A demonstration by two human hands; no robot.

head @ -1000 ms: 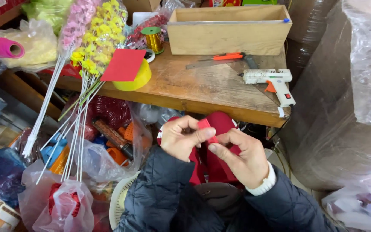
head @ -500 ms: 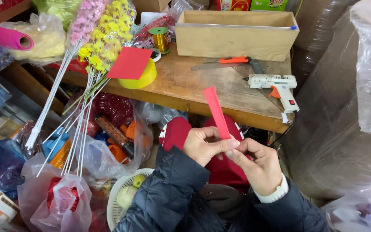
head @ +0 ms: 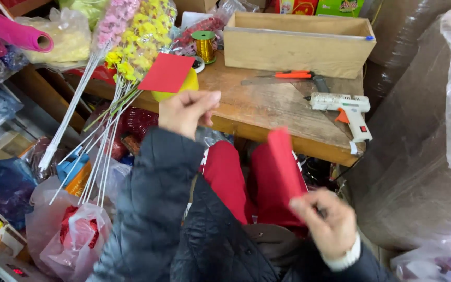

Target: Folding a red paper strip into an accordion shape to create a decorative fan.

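Head view only: right hand (head: 325,222) low in the frame, thumb and fingers pinching the bottom end of a red paper strip (head: 285,162) that stands tilted up over the red trousers (head: 225,175). Left hand (head: 186,110) raised at the wooden table's (head: 267,107) front edge, fingers curled loosely, holding nothing I can see, just below a red paper square (head: 167,72) on a yellow tape roll (head: 190,83). White glue gun (head: 343,107) and orange-handled cutter (head: 293,75) lie on the table, cardboard box (head: 296,44) behind. Flower stems (head: 126,39) lean at left.
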